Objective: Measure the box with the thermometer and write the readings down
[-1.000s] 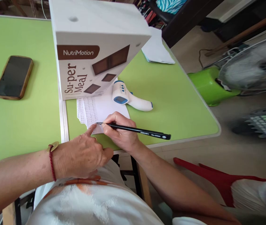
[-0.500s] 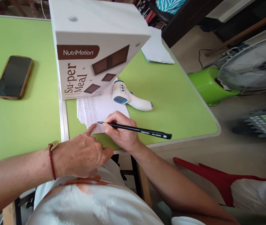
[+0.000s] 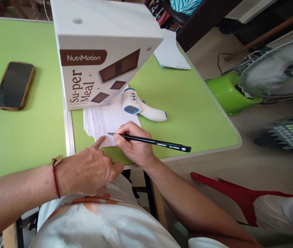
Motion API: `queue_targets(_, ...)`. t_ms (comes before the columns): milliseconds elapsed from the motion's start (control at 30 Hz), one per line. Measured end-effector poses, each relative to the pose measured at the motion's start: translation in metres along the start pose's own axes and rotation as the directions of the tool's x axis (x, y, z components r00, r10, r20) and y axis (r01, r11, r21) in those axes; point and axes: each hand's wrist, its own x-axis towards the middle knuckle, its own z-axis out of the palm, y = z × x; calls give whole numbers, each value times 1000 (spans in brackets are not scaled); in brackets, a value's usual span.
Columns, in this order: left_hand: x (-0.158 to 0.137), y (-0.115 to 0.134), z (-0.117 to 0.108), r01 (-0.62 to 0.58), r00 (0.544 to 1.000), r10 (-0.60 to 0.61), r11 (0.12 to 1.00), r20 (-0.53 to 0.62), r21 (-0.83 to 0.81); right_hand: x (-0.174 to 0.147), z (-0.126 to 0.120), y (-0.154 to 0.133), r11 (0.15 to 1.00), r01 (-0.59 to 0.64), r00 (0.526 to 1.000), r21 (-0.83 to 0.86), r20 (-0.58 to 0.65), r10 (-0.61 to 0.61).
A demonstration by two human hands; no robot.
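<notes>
My right hand (image 3: 134, 143) grips a slim black pen (image 3: 157, 141) whose tip hovers at or touches the paper; which of the two I cannot tell. Beneath it lies a white sheet of paper (image 3: 117, 119) with rows of small handwritten characters along its left side. The index finger of my left hand (image 3: 92, 168) stretches onto the sheet just below the pen tip. That hand holds nothing, its thumb apart and its other fingers partly hidden. Beyond my right hand, a white and blue infrared thermometer (image 3: 146, 110) rests partly on the sheet.
A large white box (image 3: 84, 77) stands over the sheet's far part. On the green table (image 3: 45, 134), a phone (image 3: 13, 86) lies left and more papers (image 3: 172, 50) lie at the far right. A fan (image 3: 278, 69), a green bin (image 3: 224, 93) and a red chair (image 3: 244, 196) are to the right.
The pen tip has shifted very slightly to the right and up on the sheet, and the pen's rear end has tipped a little. My left hand stays almost in place.
</notes>
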Motion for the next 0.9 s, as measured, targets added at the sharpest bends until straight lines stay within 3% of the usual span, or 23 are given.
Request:
queue_targets(500, -1, 0, 2, -13, 998, 13, 1000, -54, -3, 1, -2, -2, 1000, -17, 998, -23, 67, 18)
queue_targets(900, 0, 0, 0, 2, 1000, -2, 1000, -22, -3, 0, 0, -1, 998, -54, 999, -22, -1, 54)
